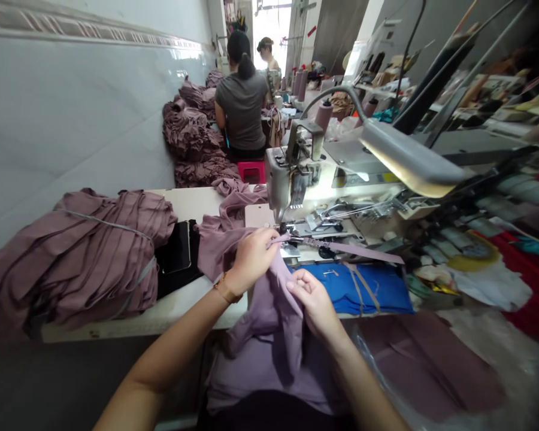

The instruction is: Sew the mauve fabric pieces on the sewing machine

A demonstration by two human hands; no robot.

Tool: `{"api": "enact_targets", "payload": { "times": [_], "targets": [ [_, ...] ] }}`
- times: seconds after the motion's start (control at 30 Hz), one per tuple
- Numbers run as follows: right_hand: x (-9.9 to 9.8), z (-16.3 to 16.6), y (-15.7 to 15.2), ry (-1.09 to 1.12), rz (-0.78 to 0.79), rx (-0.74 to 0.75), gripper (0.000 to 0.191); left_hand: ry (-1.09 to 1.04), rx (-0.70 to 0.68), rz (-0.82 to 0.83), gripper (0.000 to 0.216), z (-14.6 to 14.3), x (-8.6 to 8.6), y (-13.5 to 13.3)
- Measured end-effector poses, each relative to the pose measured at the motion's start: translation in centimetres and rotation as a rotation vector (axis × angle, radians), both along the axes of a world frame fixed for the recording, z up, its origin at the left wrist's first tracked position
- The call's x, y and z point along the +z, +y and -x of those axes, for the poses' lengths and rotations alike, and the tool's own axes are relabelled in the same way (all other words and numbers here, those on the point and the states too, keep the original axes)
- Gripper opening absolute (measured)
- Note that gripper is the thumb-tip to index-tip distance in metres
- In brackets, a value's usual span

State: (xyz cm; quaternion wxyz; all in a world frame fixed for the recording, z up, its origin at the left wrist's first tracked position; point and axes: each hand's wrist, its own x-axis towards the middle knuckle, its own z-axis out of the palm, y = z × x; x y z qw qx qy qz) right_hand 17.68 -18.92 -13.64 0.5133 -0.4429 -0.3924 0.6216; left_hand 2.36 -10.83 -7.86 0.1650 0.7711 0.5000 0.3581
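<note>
Mauve fabric [269, 299] hangs from both hands over my lap and trails onto the table left of the sewing machine [291, 179]. My left hand [255, 254] is closed on the fabric's upper edge, close in front of the needle area. Lower and to the right, my right hand [312, 296] pinches the edge of the same fabric between thumb and fingers. A narrow mauve fabric strip [363, 251] runs from the right into a metal guide [303, 240] beside my left hand.
A tied mauve fabric bundle [94, 245] and a dark phone [176, 248] lie at left. Blue folded cloth [363, 287] sits below the strip. A lamp [413, 158] overhangs the machine. Ahead, a person [242, 102] sits beside a fabric heap [191, 131].
</note>
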Motion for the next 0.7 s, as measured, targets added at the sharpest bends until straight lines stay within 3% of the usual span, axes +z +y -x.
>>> {"api": "enact_targets", "payload": {
  "times": [0.13, 0.27, 0.4, 0.47, 0.7],
  "targets": [
    [-0.2, -0.8, -0.9, 0.036, 0.033, -0.011, 0.031, 0.135, 0.017, -0.129, 0.012, 1.3, -1.2, 0.4],
    [-0.3, -0.8, -1.1, 0.057, 0.071, -0.004, 0.026, 0.261, 0.028, -0.398, 0.019, 1.4, -1.8, 0.0],
    [-0.2, 0.6, -0.4, 0.070, 0.108, 0.102, 0.023, 0.440, -0.243, -0.613, 0.018, 1.3, -2.3, 0.0],
    [0.1, 1.3, 0.1, 0.092, 0.106, 0.107, 0.018, 0.475, -0.321, -0.640, 0.019, 1.5, -2.4, -0.1],
    [1.6, 1.3, 0.7, 0.116, 0.032, -0.106, 0.021, 0.411, -0.325, -0.496, 0.026, 2.0, -2.1, -1.7]
  ]
}}
